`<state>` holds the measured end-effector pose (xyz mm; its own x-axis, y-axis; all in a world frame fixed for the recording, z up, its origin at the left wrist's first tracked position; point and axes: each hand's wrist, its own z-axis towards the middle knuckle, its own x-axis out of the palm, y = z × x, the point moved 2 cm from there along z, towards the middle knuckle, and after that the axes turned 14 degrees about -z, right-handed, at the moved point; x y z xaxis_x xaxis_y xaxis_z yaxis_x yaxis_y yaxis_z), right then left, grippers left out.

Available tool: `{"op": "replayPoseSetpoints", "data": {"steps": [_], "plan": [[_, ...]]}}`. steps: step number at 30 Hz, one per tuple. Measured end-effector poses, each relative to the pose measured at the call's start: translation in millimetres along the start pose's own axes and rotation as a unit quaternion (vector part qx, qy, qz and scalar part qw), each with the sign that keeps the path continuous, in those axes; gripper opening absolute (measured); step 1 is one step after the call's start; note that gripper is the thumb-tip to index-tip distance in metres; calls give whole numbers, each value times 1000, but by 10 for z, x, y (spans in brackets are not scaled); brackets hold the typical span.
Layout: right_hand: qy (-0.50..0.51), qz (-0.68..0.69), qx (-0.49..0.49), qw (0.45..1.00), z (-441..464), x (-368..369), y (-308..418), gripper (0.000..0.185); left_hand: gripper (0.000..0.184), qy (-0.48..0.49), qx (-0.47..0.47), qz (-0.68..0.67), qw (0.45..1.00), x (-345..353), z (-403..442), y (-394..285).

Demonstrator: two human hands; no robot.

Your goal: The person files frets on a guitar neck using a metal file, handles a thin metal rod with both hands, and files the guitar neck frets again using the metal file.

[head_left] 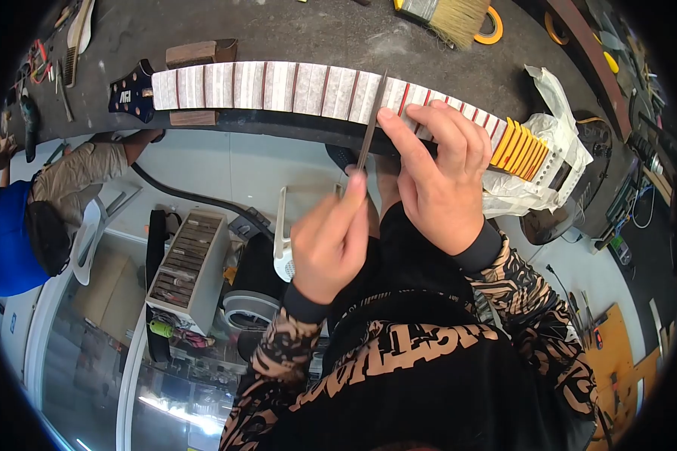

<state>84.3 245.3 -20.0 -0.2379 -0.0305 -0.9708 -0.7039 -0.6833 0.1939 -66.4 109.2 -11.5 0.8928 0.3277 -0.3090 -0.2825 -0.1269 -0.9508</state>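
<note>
A guitar neck (249, 85) lies across the bench, its fretboard covered in strips of whitish masking tape between the frets. Yellow tape strips (520, 152) cover the highest frets, and the dark headstock (133, 93) points left. My left hand (329, 239) is closed on the lower end of a thin file (371, 126), which lies crosswise over the fretboard. My right hand (445, 171) rests on the taped neck just right of the file, index finger stretched to the file's edge and the other fingers bent. Its thumb is mostly hidden. Masking paper (520, 194) wraps the guitar body at right.
Wooden blocks (201, 53) sit by the neck near the headstock. A wide brush (447, 19) and a tape roll (491, 27) lie at the back. Another person in a blue cap (11, 239) is at left. Below stands a box of flat pieces (188, 259).
</note>
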Motion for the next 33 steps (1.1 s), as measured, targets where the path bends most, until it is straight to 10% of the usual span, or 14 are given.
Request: {"op": "replayPoseSetpoints", "data": {"steps": [33], "plan": [[11, -5, -6, 1000, 3, -37, 3, 88, 52, 4, 9, 17, 1000, 5, -218, 70]]}}
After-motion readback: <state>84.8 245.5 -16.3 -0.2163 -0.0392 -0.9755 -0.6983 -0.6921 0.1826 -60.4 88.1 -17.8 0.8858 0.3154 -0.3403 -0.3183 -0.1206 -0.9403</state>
